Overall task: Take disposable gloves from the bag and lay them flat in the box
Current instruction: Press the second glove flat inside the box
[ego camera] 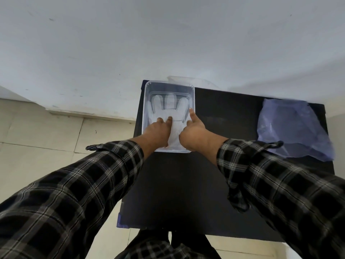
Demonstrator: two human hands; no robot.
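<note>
A clear plastic box (pixel 148 86) stands at the far left of a black table (pixel 186 184). Inside it a translucent white disposable glove (pixel 169 103) lies flat, fingers pointing away from me. My left hand (pixel 158 130) rests in the box with its fingertips pressing on the glove's palm. My right hand (pixel 194 131) sits at the box's right side, index finger stretched along the rim over the glove's edge. A bluish translucent bag (pixel 293 128) lies at the table's right side, away from both hands.
The table stands against a pale wall (pixel 168 43). Beige floor tiles (pixel 37 131) show to the left. A thin clear sheet of plastic (pixel 186 79) pokes out behind the box. Checked sleeves cover both forearms.
</note>
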